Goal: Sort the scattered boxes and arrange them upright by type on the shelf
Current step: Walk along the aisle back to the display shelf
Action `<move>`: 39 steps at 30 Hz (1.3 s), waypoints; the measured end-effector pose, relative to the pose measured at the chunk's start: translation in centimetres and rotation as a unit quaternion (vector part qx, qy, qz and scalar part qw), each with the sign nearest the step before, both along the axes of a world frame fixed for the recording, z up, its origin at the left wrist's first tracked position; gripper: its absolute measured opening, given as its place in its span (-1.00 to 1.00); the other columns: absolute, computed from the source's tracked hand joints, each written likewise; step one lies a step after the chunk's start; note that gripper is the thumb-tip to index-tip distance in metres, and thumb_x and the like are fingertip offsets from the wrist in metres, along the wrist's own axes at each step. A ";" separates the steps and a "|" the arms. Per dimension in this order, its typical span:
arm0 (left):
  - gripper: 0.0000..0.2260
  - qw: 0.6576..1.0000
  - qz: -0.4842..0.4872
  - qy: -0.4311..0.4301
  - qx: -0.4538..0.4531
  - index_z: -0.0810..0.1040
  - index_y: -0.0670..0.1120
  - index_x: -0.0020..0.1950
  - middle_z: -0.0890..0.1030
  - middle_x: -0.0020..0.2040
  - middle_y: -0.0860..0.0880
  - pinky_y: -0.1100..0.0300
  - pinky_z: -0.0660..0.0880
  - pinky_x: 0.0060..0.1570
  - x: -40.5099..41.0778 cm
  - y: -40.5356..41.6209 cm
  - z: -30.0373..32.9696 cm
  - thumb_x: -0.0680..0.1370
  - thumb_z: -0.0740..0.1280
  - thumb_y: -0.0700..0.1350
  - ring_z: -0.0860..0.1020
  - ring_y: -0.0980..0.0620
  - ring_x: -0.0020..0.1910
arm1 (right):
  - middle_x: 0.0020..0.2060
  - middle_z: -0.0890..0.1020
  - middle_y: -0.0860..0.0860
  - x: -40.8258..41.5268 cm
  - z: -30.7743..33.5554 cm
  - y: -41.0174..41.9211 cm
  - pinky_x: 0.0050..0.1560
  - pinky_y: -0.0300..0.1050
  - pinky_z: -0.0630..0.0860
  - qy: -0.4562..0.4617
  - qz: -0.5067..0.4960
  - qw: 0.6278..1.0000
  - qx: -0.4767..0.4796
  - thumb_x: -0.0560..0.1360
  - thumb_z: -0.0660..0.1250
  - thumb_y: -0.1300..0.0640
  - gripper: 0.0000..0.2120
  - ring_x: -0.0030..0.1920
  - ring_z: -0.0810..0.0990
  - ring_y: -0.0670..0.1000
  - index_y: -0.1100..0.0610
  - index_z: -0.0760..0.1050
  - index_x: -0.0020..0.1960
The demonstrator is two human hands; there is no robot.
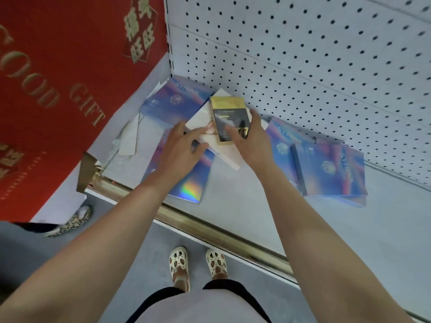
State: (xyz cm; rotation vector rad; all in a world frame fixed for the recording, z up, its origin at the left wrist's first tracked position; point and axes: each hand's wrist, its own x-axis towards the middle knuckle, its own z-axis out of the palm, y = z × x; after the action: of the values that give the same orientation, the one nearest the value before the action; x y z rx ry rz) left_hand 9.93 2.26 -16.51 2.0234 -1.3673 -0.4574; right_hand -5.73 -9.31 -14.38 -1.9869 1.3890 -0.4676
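1. A white metal shelf (268, 206) with a brass-coloured front rail and a white pegboard back panel (303, 54) fills the view.
2. On the shelf near the pegboard, a small glossy black-and-gold carton (229, 117) lies on a flat white box (205, 122).
3. The right hand (250, 141) curls around the black-and-gold carton's near end.
4. The left hand (184, 148) rests on the white box, fingers fairly straight.
5. Shiny holographic blue boxes (331, 169) lie flat around it, left and right.
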 end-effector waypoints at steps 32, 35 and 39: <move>-0.76 0.923 0.172 0.343 0.043 0.57 -0.09 0.02 0.64 -0.07 -0.12 -0.07 0.56 -0.06 -6.0 11.3 1.8 0.41 0.41 -0.03 0.63 -0.15 -0.08 | -0.18 0.62 -0.03 -16.7 0.6 13.3 -0.24 -0.29 0.47 -0.275 -0.229 0.919 0.164 0.60 0.32 0.07 -0.91 -0.27 0.57 -0.11 0.07 0.51 0.06; -0.97 0.921 0.143 0.362 0.001 0.56 -0.06 -0.05 0.61 -0.14 -0.11 0.02 0.48 -0.12 -8.6 12.8 2.5 0.54 0.37 -0.18 0.56 -0.09 -0.13 | -0.10 0.65 0.08 -19.0 1.1 14.7 -0.05 -0.09 0.54 -0.290 -0.218 0.916 0.173 0.58 0.32 0.03 -0.91 -0.21 0.58 -0.06 -0.02 0.48 0.07; -0.97 0.918 0.121 0.379 -0.015 0.55 -0.06 -0.04 0.59 -0.17 -0.09 0.06 0.46 -0.17 -12.8 14.1 2.9 0.56 0.35 -0.19 0.55 -0.08 -0.16 | -0.09 0.69 0.13 -23.1 1.7 16.9 -0.08 0.00 0.62 -0.314 -0.237 0.908 0.147 0.55 0.36 0.04 -0.81 -0.18 0.64 0.01 -0.02 0.49 0.15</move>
State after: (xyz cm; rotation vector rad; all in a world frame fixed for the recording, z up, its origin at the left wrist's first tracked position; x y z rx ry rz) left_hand -2.86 16.40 -13.59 1.6721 -0.6347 -0.9681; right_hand -28.84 7.55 -12.69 -1.0926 1.3930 -0.9540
